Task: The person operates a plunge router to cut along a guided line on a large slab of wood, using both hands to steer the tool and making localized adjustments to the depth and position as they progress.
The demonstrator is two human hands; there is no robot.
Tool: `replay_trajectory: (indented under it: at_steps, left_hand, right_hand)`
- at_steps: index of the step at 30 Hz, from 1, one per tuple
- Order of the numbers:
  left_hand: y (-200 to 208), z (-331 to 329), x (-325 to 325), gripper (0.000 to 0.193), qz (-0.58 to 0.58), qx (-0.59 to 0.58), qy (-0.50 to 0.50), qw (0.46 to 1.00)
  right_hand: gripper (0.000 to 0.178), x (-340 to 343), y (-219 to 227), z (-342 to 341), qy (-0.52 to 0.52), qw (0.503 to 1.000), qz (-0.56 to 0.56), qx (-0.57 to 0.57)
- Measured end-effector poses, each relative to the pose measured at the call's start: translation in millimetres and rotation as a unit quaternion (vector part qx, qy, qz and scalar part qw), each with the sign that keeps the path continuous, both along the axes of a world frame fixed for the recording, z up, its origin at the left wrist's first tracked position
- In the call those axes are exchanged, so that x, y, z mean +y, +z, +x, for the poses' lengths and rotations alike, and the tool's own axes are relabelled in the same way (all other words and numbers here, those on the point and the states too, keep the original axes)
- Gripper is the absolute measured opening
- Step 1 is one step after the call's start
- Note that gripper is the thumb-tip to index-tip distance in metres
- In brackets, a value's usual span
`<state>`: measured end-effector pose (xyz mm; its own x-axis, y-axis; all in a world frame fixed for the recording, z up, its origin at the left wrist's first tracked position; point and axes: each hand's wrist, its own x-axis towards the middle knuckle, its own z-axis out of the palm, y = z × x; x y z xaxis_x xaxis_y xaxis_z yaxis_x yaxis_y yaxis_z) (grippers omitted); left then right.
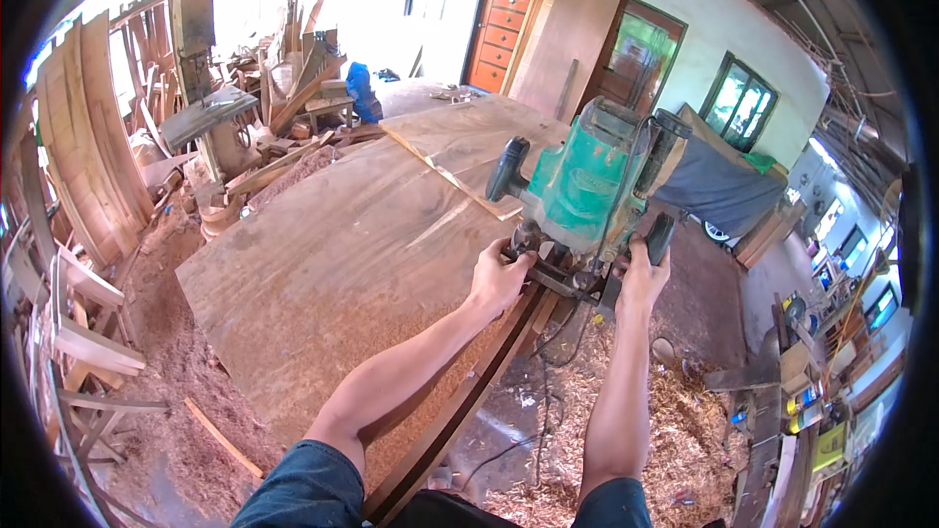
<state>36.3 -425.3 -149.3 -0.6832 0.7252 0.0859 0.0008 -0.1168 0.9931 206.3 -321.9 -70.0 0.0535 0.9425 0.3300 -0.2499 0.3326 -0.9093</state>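
Note:
A green plunge router (584, 171) with black handles stands on a long wooden piece (445, 425) that runs from my body toward the router. A dark groove or channel shows along this piece. My left hand (501, 279) is closed on a black knob or clamp low on the router's left side. On the other side my right hand (642, 279) grips the router by its lower right handle; some fingers are hidden behind it. The router's bit and the spot where it meets the wood are out of sight. A black power cord (541, 411) hangs below the router.
A wide wooden board (313, 264), dusted with sawdust, spreads to the left, a thin strip (440, 168) lying across it. Shavings (685, 411) cover the floor at right. Scrap wood (293, 98) piles up behind. A covered vehicle (719, 166) stands at far right.

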Motion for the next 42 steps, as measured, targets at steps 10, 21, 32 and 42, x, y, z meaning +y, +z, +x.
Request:
replay_trajectory:
  at_steps: [10,21,32,42]
  left_hand:
    - [-2.9,1.8,-18.7,0.049,-0.011,-0.008,-0.021,1.0]
    - [-4.3,12.7,-62.4,0.048,0.005,-0.038,-0.033,0.999]
    - [2.1,20.4,-109.3,0.049,0.007,-0.021,-0.034,0.999]
    - [7.1,27.8,-146.7,0.047,-0.023,0.005,-0.02,1.0]
  right_hand:
    - [0.025,-23.5,4.2,4.5,0.01,1.0,0.018,0.019]
    - [0.021,-69.3,6.2,14.1,0.006,1.0,0.005,0.003]
    - [0.022,-115.4,11.2,21.4,-0.004,1.0,0.008,0.003]
    - [0.027,-140.9,2.2,28.7,-0.004,1.0,0.021,-0.017]
